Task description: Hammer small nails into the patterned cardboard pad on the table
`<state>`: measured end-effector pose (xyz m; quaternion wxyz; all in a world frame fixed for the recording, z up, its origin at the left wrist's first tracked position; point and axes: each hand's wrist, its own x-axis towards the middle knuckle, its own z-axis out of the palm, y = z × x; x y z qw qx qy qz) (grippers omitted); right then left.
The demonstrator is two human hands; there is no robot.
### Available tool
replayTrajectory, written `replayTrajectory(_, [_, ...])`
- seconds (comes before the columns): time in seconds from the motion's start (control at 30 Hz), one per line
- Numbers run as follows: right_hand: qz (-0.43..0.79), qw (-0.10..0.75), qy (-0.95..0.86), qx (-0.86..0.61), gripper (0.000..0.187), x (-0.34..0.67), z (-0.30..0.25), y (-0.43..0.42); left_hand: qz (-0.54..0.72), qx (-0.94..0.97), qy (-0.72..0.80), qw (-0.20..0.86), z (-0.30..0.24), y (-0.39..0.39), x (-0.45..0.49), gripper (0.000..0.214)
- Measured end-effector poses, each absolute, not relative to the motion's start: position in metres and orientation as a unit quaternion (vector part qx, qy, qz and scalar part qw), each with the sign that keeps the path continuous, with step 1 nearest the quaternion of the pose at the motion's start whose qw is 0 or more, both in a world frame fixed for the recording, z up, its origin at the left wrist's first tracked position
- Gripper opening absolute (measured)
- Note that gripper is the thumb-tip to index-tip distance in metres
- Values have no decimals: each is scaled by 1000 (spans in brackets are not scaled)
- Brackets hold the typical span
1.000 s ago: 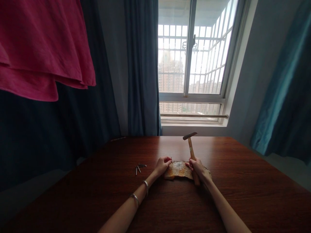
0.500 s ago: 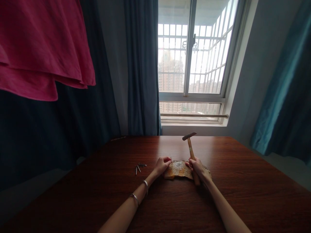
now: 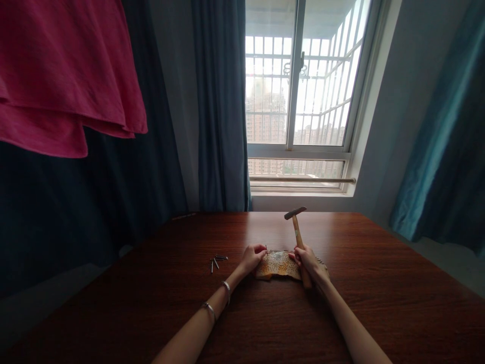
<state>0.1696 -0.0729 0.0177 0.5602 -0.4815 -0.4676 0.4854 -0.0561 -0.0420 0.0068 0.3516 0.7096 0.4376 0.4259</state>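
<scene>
My right hand [image 3: 308,262] is wrapped round the wooden handle of a hammer [image 3: 298,233], whose metal head points up and away from me. At its left, my left hand [image 3: 253,257] pinches a thin upright nail [image 3: 266,248] at the far left edge of a speckled, uneven piece of wood [image 3: 279,265]. The wood lies flat on the table between my hands, its right part covered by my right hand. Several loose nails [image 3: 215,262] lie on the table left of my left hand.
The brown wooden table [image 3: 159,303] reaches to the wall under a barred window [image 3: 295,101]. Blue curtains [image 3: 222,111] hang at both sides. A pink cloth [image 3: 71,81] hangs at the upper left.
The view has shifted very slightly. Both hands, the hammer, the nail and the wood keep the same places.
</scene>
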Motion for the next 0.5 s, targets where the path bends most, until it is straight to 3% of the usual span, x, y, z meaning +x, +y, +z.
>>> replayTrajectory(0.5, [497,559,-462,-477,11,172,17,-71,419,708,441,359,13,-47,-55,25])
